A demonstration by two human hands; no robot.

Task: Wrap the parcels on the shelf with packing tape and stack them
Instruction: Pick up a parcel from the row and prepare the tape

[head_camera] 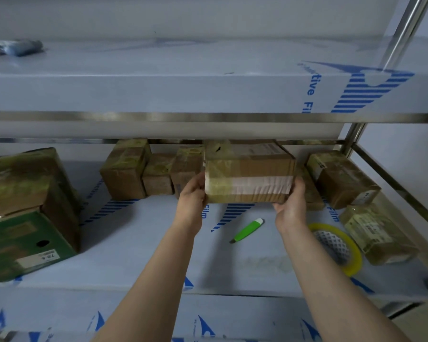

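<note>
- Brown cardboard parcel (248, 176), already taped, is gripped at both ends by left hand (192, 193) and right hand (290, 201).
- Yellow tape roll (336, 245) lies below the right fingers (stacking looks not done yet).

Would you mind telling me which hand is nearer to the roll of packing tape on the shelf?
Right. The right hand holds the right end of the parcel, just above the tape roll; the left hand holds the far end.

The shelf (146, 243) (film-covered) carries taped parcels (124, 169), a green cutter (247, 229), tape roll (336, 245).
</note>
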